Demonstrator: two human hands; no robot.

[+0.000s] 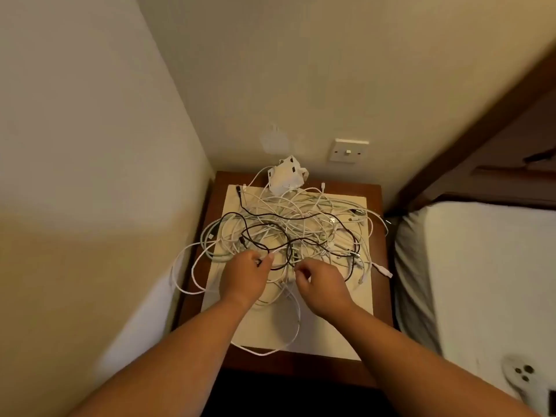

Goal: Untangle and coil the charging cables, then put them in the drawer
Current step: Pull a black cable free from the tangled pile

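Observation:
A tangled heap of cables (pixel 304 224), mostly white with a black one or two threaded through, covers a cream board (pixel 331 332) on a dark wooden nightstand (pixel 382 296). White loops hang over the left and front edges. My left hand (pixel 243 278) sits at the heap's near side and pinches a white cable between thumb and fingers. A little to the right, my right hand (pixel 320 285) is closed on another white strand. The drawer is hidden from view.
A white multi-port charger block (pixel 285 175) stands at the back of the nightstand, under a wall switch (pixel 349 151). Walls close in on the left and behind. A bed with white sheets (pixel 469 281) lies right, a white game controller (pixel 525 376) on it.

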